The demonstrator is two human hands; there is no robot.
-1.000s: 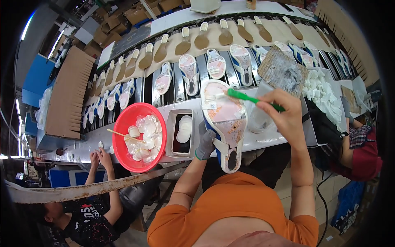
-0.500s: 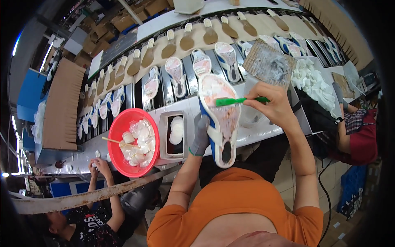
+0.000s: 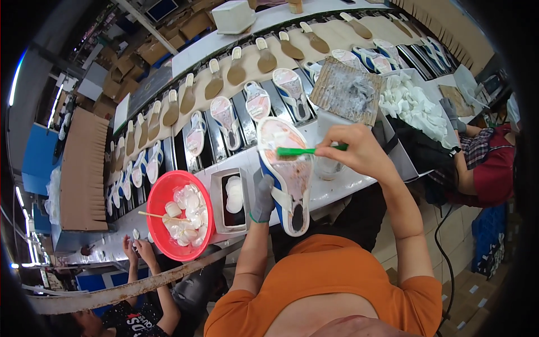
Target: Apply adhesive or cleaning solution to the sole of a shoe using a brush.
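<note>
In my gloved left hand (image 3: 263,199) I hold a white and blue sandal upper on its last (image 3: 291,182), its pinkish underside facing up and its toe end pointing away from me. The fingers wrap its left edge near the strap. My bare right hand (image 3: 352,150) pinches a green brush (image 3: 297,151), like a toothbrush, whose bristle end lies against the wide part of that underside. Just behind the sandal, more such uppers (image 3: 258,102) lie sole side up on the metal conveyor slats.
Left of me are a red basin (image 3: 152,236) of white discs with a stick and a white box (image 3: 222,224) with more discs. A smeared cardboard piece (image 3: 337,92) and white scraps (image 3: 412,104) are at right. Tan soles (image 3: 267,60) line the belt behind. Co-workers sit either side.
The whole view has shifted, so the sandal and both hands appear further left. The green brush stays on the underside, and my grips are the same.
</note>
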